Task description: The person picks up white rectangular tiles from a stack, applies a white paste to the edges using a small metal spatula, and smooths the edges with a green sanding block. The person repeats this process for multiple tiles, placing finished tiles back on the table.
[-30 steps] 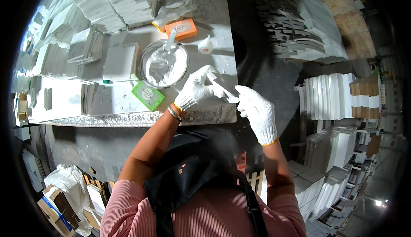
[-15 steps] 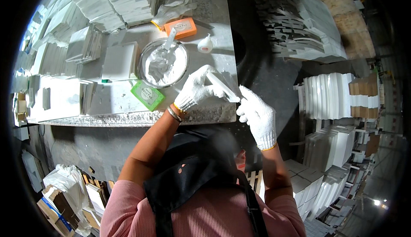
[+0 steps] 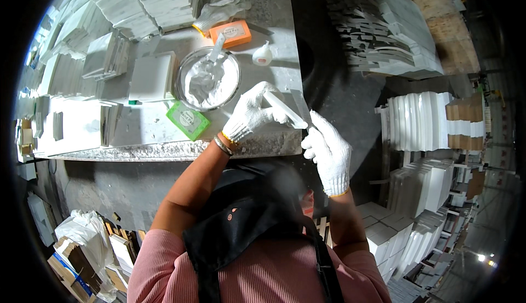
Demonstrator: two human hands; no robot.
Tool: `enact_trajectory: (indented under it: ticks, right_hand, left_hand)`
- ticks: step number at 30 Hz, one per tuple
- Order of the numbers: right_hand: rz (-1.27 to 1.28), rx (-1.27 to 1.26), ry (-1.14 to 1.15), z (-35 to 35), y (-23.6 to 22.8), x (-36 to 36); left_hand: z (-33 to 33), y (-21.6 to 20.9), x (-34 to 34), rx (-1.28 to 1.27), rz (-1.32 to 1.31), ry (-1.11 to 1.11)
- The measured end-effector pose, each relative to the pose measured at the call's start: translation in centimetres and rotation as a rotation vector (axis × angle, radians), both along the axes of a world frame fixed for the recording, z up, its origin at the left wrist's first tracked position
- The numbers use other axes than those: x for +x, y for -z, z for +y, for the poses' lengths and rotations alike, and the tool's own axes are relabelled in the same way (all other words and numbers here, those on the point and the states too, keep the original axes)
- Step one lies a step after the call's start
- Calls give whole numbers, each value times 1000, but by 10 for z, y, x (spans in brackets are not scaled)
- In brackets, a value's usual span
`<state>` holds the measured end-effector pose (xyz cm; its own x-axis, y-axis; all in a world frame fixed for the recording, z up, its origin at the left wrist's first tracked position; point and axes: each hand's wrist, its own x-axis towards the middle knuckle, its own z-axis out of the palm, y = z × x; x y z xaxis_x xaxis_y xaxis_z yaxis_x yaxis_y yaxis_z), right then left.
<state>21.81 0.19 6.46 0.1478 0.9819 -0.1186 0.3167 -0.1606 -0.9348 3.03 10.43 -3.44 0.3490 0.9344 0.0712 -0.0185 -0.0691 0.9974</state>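
My left hand [image 3: 249,114], in a white knit glove, grips a white tile [image 3: 284,110] seen almost edge-on above the table's front right corner. Just right of it, my gloved right hand [image 3: 330,159] is closed on a thin, flat scraper blade [image 3: 301,104] that points up beside the tile. The fingers hide the scraper's lower end. Left of the tile, a round bowl [image 3: 238,88] holds white paste [image 3: 205,85], with a spatula [image 3: 217,48] leaning in it. A green box [image 3: 188,121] lies just in front of the bowl.
Behind the bowl lie an orange box [image 3: 230,33], a small white squeeze bottle [image 3: 262,55] and spare gloves [image 3: 219,13]. White tiles [image 3: 152,78] stand in stacks on the table's left. More stacks [image 3: 419,122] rise at the right, past the table edge.
My right hand has shifted slightly, and the scraper blade now shows more plainly beside the tile. My left hand keeps its grip on the tile, nearly still.
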Motion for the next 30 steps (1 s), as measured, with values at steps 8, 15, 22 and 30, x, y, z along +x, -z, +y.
enact_trajectory:
  ticks: [8,15,22,30]
  right_hand:
    - [8,4,12,1,-1,-6]
    - [89,-73,95,-7,-9,-15]
    - [104,-65,135,-8,-6,-19]
    - [143,-70,210,-13,-4,-30]
  left_hand:
    - [-3,-4,0,-16,58,-17]
    - [-10,-1,1,30,-2,-52]
    - [-15,-4,1,-17,2,-74]
    - [-16,-2,1,-1,-3,-74]
